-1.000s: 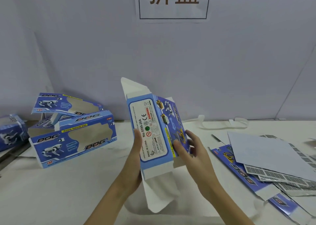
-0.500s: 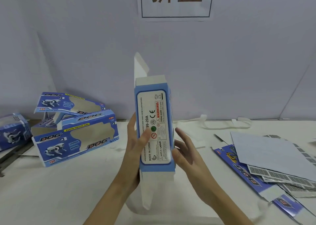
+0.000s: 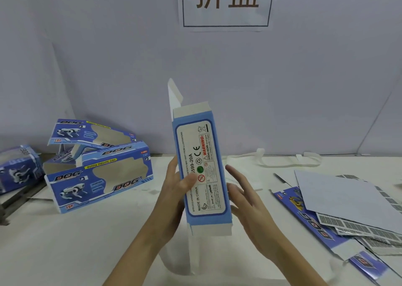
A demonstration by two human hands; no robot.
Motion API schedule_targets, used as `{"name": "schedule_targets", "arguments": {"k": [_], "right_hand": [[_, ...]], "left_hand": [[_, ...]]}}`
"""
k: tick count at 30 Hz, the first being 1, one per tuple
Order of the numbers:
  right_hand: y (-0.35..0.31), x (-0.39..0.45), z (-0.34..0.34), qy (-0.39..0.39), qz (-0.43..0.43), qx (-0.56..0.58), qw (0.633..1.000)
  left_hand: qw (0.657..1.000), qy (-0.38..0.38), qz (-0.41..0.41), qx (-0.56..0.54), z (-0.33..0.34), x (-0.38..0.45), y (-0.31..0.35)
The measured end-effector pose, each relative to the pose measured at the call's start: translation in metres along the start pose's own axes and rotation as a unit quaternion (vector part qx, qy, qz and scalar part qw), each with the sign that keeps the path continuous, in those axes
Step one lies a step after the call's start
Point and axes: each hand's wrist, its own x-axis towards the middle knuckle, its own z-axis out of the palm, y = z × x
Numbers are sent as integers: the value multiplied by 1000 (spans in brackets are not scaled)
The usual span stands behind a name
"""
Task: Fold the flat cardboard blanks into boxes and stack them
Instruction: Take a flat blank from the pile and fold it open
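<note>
Now that you've turned the box (image 3: 202,172) label-side toward you, left hand (image 3: 174,190) gripping it, right hand (image 3: 245,200) flat against it, tuck its open flaps next.

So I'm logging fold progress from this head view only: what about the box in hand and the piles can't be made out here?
- Held box: its far faces are turned away, so whether it is fully squared is unclear.
- Right hand: the box edge hides whether its fingertips touch.
- Left hand: fingers behind the box are hidden.
- Flat blanks: cut off by the right edge, overlapping; no count.
- Leftmost folded box: cut off by the left edge.
</note>
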Motion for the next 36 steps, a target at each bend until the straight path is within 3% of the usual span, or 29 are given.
{"name": "schedule_targets", "arguments": {"k": [2,5,9,11,14,17,21,24,28,36], "right_hand": [[-4,-1,4,16,-8,5,1000],[-9,-4,3,64,-104,-8,992],[-12,-5,4,80,-188,-144,968],[-9,-5,11,61,-159,-168,971],[-4,-4,9,40,-143,-116,982],[-6,-5,-4,9,-101,-24,995],[-8,-8,-9,-49,-6,29,998],[-14,-7,-6,-48,-31,27,998],[-23,1,-10,18,-54,68,996],[-31,7,4,81,-154,8,985]], "left_hand": [[999,29,32,19,1,2,1],[986,84,109,98,4,2,2],[936,128,218,245,13,-1,-5],[939,104,207,255,18,-3,-11],[940,83,190,269,20,-3,-18],[955,86,172,225,9,1,-10],[987,28,114,107,-7,3,9],[990,-20,108,88,-15,3,13],[983,-88,97,129,-11,2,8],[976,-102,161,102,-1,-5,6]]}}
